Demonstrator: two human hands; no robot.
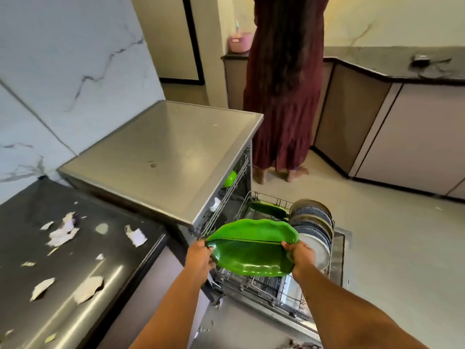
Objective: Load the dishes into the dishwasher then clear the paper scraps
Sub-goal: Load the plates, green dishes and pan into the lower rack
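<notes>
**A:** Down at the near left, on the black counter (22, 248), what is lying there?

**B:** Torn paper scraps (88, 289), white and pale, spread across it. I count more than ten, though some bits are too small to be sure of.

**A:** And the hands?

**B:** Both reach out over the open dishwasher (163, 157). The left hand (200, 260) has its fingers curled round the left ends of two green plates (251, 258), which are leaf-shaped. The right hand (302, 258) grips their right ends the same way. One plate sits lower with its face up. The other tilts up behind it, and they meet along one edge between the hands.

**A:** What is under them?

**B:** The lower rack (251, 285), pulled out over the lowered door (239, 321). The held plates hang just above its wires.

**A:** What does it hold?

**B:** One more green plate (268, 209) lies at the back. A row of round metal plates (312, 222) stands on edge along the right side. I count at least five rims, but they overlap too closely for an exact number.

**A:** And the upper rack (227, 195)?

**B:** It is mostly inside the machine. I can see one round green dish (229, 178) and one white item (215, 204) that I cannot make out.

**A:** Farther off?

**B:** One person in a dark red dress (284, 96) stands barefoot at the far counter (377, 61), back turned. One pink tub (239, 42) sits on it.
</notes>
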